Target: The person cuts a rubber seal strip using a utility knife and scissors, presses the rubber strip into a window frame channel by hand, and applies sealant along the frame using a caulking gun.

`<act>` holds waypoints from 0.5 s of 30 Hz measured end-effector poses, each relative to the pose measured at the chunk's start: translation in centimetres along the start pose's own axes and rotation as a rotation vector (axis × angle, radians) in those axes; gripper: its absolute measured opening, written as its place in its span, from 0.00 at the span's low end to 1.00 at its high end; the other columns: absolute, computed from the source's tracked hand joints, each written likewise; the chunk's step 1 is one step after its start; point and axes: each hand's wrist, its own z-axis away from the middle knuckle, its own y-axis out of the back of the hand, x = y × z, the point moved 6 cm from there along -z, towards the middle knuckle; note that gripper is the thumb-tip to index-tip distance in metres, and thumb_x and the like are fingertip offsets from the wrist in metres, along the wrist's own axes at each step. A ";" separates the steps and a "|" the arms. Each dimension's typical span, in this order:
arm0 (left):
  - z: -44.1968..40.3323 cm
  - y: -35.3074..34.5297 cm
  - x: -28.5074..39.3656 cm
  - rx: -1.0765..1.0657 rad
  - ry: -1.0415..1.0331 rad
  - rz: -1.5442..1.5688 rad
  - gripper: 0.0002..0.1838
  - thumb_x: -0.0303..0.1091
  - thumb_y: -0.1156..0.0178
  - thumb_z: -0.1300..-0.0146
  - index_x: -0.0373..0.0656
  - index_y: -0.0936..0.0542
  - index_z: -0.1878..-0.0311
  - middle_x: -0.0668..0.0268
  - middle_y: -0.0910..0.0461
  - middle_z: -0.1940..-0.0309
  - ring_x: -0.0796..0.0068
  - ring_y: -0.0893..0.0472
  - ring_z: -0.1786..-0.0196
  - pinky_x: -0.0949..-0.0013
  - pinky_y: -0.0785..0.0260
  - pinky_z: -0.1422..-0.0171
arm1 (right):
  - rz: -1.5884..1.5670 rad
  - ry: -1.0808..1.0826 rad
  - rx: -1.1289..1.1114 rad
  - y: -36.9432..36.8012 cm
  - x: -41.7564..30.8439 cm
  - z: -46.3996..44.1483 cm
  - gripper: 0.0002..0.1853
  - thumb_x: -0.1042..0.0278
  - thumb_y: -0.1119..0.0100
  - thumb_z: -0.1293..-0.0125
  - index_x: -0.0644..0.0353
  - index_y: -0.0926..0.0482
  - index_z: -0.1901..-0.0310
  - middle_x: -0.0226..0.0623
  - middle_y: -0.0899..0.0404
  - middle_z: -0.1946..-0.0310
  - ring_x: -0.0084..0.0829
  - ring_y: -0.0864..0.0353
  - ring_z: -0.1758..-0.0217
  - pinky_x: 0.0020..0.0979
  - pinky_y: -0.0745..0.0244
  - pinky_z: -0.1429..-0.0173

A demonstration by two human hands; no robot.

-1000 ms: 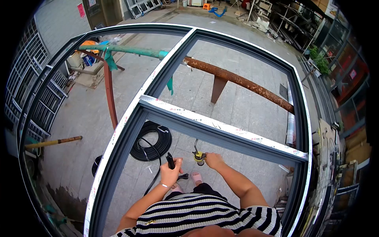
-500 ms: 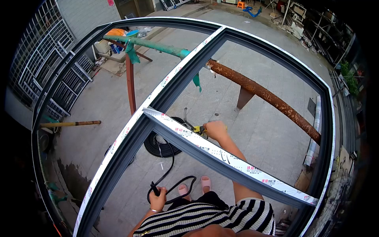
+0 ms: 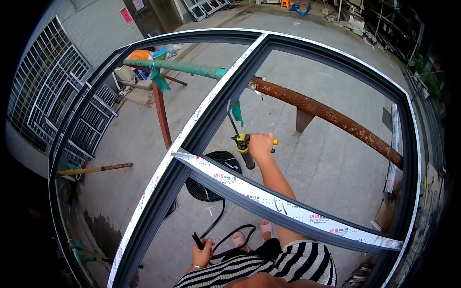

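Observation:
My right hand grips a yellow and black caulking gun with a dark barrel and a long thin rod. It is seen through the opening of a large dark window frame covered in white printed film. The hand is beyond the frame's crossbar, and the forearm passes behind that bar. My left hand, near my body, is closed around a black rubber strip, whose end sticks up from the fist. The strip runs to a black coil on the ground, partly hidden behind the crossbar.
The frame rests on a green-wrapped pole and a rusty pipe. A bamboo pole is at left. White metal grilles lean by the wall. A basin and bags stand behind. My pink sandals are below.
My right hand has raised the caulking gun, so its barrel and rod now show beyond the crossbar. My left hand still holds the strip, slightly lower in view. The camera view has shifted.

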 end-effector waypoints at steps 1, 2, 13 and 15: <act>-0.5 0.2 -0.1 -0.005 -0.005 0.008 0.17 0.40 0.40 0.32 0.35 0.21 0.72 0.70 0.29 0.88 0.82 0.33 0.86 0.74 0.44 0.81 | -0.001 -0.035 -0.005 0.2 0.8 -0.2 0.07 0.67 0.44 0.41 0.48 0.15 0.69 0.33 0.14 0.69 0.37 0.13 0.64 0.39 0.31 0.53; -0.7 0.6 -0.5 -0.010 -0.008 0.016 0.17 0.40 0.40 0.32 0.35 0.21 0.71 0.70 0.29 0.89 0.82 0.33 0.86 0.74 0.45 0.81 | -0.029 -0.085 -0.026 -0.4 1.8 -0.2 0.05 0.64 0.40 0.42 0.49 0.15 0.68 0.34 0.14 0.69 0.38 0.13 0.64 0.40 0.30 0.53; -3.0 0.9 0.3 -0.103 -0.049 -0.067 0.18 0.40 0.41 0.31 0.36 0.22 0.73 0.69 0.30 0.89 0.81 0.32 0.88 0.74 0.44 0.83 | -0.189 -0.402 -0.120 1.0 10.1 -1.3 0.15 0.55 0.33 0.44 0.58 0.17 0.61 0.45 0.14 0.61 0.46 0.15 0.55 0.44 0.22 0.50; -3.3 1.0 0.5 -0.107 -0.046 -0.076 0.17 0.40 0.41 0.31 0.36 0.22 0.73 0.69 0.30 0.89 0.81 0.32 0.88 0.74 0.45 0.83 | -0.199 -0.417 -0.132 0.2 11.2 -1.1 0.15 0.56 0.33 0.44 0.58 0.16 0.60 0.45 0.14 0.60 0.45 0.15 0.54 0.43 0.22 0.50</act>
